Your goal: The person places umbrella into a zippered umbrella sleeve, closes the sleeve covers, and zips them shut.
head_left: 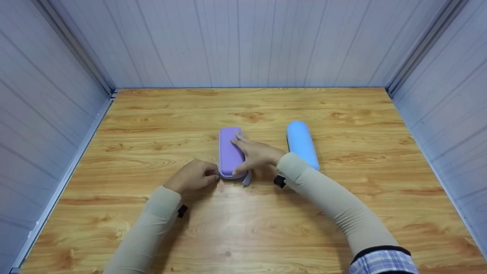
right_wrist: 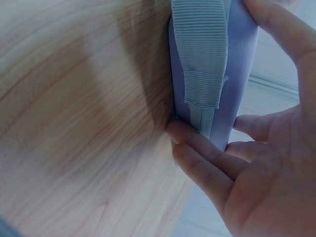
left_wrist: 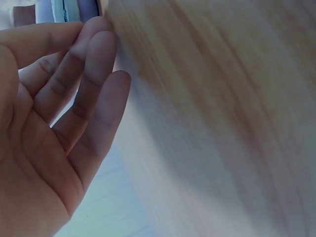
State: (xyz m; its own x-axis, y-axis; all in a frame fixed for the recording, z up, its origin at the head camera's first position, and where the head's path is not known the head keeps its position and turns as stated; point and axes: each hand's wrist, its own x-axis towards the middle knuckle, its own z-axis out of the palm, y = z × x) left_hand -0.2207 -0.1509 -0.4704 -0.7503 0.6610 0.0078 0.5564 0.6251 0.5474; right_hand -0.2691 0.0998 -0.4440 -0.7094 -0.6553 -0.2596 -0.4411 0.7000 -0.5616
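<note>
A purple zippered hard case (head_left: pixel 230 152) lies on the wooden table, its long side pointing away from me. My right hand (head_left: pixel 258 154) holds it from the right, thumb at the near end and fingers spread over the top and side. In the right wrist view, a ribbed grey strap (right_wrist: pixel 201 54) hangs along the case's zippered side, with fingertips touching below it. My left hand (head_left: pixel 196 175) is at the near left corner, thumb and index finger pinched together at the zipper pull, mostly hidden by the fingers. In the left wrist view, the zipper (left_wrist: pixel 64 10) shows just beyond my fingertips.
A light blue rounded case (head_left: pixel 301 144) lies to the right, close behind my right wrist. Pale panel walls (head_left: pixel 236 45) enclose the wooden table (head_left: pixel 243 228) at the back and both sides.
</note>
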